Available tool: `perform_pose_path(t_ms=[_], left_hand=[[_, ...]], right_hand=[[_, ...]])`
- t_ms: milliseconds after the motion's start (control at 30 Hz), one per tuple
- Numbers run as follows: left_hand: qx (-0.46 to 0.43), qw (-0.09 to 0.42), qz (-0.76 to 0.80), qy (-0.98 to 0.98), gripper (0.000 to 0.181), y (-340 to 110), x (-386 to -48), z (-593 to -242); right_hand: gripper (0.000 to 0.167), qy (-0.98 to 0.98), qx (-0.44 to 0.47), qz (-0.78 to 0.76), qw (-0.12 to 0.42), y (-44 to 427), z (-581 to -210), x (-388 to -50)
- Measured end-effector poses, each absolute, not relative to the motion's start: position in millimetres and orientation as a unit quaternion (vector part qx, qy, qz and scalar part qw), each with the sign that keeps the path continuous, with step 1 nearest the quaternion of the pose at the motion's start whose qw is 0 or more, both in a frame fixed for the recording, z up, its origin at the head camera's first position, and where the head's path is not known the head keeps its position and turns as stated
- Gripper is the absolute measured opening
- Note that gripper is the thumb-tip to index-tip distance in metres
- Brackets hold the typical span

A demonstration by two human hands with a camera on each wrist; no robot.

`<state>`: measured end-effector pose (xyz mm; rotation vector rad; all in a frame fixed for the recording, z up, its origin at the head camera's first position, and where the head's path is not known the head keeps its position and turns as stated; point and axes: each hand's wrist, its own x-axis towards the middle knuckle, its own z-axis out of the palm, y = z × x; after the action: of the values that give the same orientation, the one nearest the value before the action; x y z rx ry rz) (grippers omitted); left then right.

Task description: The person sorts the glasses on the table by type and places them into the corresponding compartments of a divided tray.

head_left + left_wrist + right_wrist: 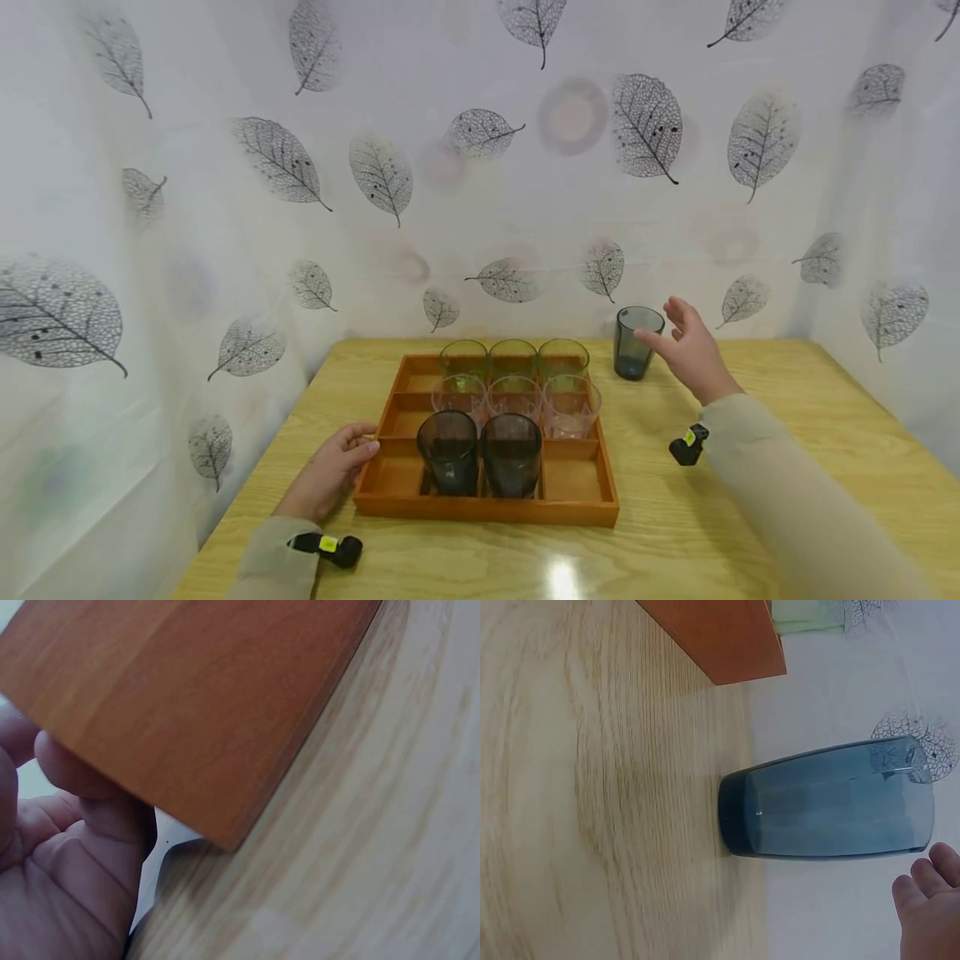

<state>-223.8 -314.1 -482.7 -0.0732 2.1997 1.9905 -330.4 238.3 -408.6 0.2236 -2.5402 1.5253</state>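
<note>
A brown wooden tray (487, 510) with compartments sits on the table. In it stand three green glasses (512, 357) at the back, three clear glasses (572, 410) in the middle and two dark glasses (448, 454) in front. My left hand (330, 467) holds the tray's left wall, thumb at the rim; the left wrist view shows bent fingers (64, 761) against the wood. To the right of the tray, a blue-grey glass (633, 346) stands upright on the table. Beside it is my right hand (693, 354), fingers extended and thumb apart; the right wrist view shows fingertips (926, 881) near its rim.
Behind the light wooden table (660, 517) hangs a white curtain (480, 208) printed with leaves, which also runs along both sides. A black wrist camera (688, 444) sits below the right sleeve, another (337, 548) by the left one.
</note>
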Motion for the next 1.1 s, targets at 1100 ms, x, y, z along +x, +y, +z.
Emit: perform_pose_path(t_ms=[1100], left_hand=[[-0.023, 0.091, 0.666, 0.740, 0.050, -313, -223, -480]], right_hand=[[0.112, -0.839, 0.014, 0.534, 0.099, 216, -439, -373]])
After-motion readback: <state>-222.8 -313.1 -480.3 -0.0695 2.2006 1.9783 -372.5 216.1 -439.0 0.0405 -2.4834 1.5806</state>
